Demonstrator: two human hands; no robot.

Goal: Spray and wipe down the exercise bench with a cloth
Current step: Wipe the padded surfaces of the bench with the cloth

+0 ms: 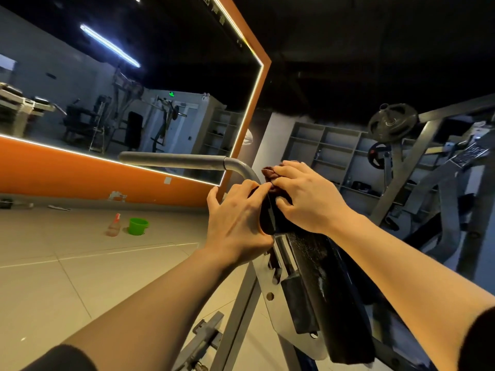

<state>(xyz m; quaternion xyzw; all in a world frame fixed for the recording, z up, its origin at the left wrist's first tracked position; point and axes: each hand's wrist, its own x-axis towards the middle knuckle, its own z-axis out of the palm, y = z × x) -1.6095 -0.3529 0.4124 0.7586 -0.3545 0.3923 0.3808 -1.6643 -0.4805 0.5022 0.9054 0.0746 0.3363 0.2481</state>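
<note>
The exercise bench's black pad (329,285) slopes up from lower right toward the middle, on a grey metal frame (235,314). A dark red-brown cloth (270,173) is bunched at the pad's top end. My right hand (305,194) presses down on the cloth, fingers curled into it. My left hand (235,218) grips the pad's upper left edge, its fingertips touching the cloth. A spray bottle (114,225) with a red top stands on the floor far to the left, out of both hands.
A grey bent handle bar (174,159) sticks out left just behind my hands. A green bucket (138,226) stands beside the bottle. Behind are a large wall mirror (128,97), an orange wall, shelving (334,153) and a weight-plate machine (392,121) at right.
</note>
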